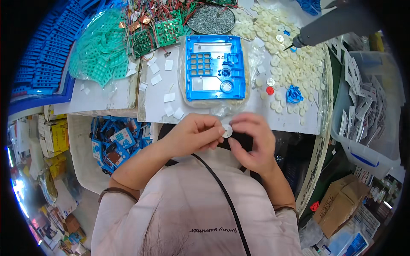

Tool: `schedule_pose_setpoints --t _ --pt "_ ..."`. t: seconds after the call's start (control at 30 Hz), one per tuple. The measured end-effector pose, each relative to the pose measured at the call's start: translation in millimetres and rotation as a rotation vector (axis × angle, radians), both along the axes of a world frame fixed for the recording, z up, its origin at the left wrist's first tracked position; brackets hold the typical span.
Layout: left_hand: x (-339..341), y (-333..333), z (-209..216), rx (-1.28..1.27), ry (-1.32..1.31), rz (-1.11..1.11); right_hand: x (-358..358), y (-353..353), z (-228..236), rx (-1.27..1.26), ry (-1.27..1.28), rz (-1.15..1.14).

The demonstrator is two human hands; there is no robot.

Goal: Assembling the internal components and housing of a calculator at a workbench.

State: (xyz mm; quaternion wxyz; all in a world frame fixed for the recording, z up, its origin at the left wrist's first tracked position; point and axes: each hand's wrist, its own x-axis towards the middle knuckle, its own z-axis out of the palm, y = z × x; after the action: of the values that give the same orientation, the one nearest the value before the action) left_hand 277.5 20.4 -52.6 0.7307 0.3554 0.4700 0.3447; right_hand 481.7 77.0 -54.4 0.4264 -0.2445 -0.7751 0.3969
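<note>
A small white round disc with little holes is pinched between the thumb and fingers of my left hand, just off the table's near edge. My right hand curves around the disc's other side, thumb and fingers spread apart; a fingertip may be touching its rim, but I cannot tell. Beyond my hands a blue plastic housing lies inner side up on a padded base. It has a grid of square openings and a round ring.
Cream discs cover the right of the table, with a red cap and blue ring part. A grey electric screwdriver hangs above. A screw dish, circuit boards and green keypads lie behind.
</note>
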Motion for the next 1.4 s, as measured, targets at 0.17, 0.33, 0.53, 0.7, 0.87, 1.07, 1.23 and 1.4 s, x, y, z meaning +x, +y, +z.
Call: schedule_pose_setpoints --t 0.17,0.33,0.53,0.7,0.87,1.07,1.23,1.4 --pt "10 7 -4 0.511 0.437 0.178 -4 13 -1 -0.449 -0.133 -0.079" --pt "0 34 -9 0.776 0.687 0.141 -19 44 2 -0.276 -0.234 -0.126" --pt "-31 77 -7 0.969 0.991 0.128 -36 101 18 -0.153 -0.516 -0.171" --pt "-51 98 -27 1.059 1.03 -0.039 -59 119 5 0.057 -0.717 -0.121" --pt "-50 98 -30 1.024 1.038 -0.066 -67 115 5 0.103 -0.882 -0.125" --pt "-47 100 -25 1.007 1.144 -0.158 -70 123 10 0.049 -0.988 -0.089" --pt "-46 100 -26 0.994 1.167 -0.195 -70 136 11 0.009 -0.968 -0.042" --pt "-42 100 -23 0.98 1.186 -0.184 -66 137 10 -0.046 -0.929 -0.041"
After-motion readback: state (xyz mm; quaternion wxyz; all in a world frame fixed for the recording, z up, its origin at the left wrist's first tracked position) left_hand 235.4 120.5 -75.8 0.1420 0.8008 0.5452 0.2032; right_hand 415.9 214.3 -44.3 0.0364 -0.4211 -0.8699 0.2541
